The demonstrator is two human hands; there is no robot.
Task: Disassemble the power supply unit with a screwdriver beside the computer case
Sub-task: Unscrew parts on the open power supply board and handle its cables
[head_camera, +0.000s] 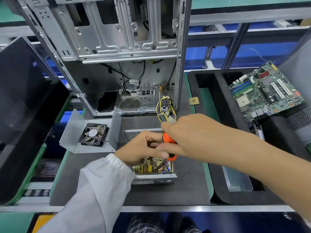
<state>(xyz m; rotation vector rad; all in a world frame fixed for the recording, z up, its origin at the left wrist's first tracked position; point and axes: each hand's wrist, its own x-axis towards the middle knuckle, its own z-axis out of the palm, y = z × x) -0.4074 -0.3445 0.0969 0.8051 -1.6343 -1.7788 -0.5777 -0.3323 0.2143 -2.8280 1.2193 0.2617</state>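
One power supply unit (154, 170) under left hand (138, 148), fingers curled; right hand (186, 137) gripping one screwdriver (168, 140).

Bare mat (188, 179) lies right of the power supply (154, 175); fan cover (94, 133) crowds its left.

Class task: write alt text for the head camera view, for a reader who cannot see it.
A person's right hand grips an orange-handled screwdriver over an opened power supply unit, the left hand reaching inside it. Its removed cover with fan lies left, before an empty computer case.
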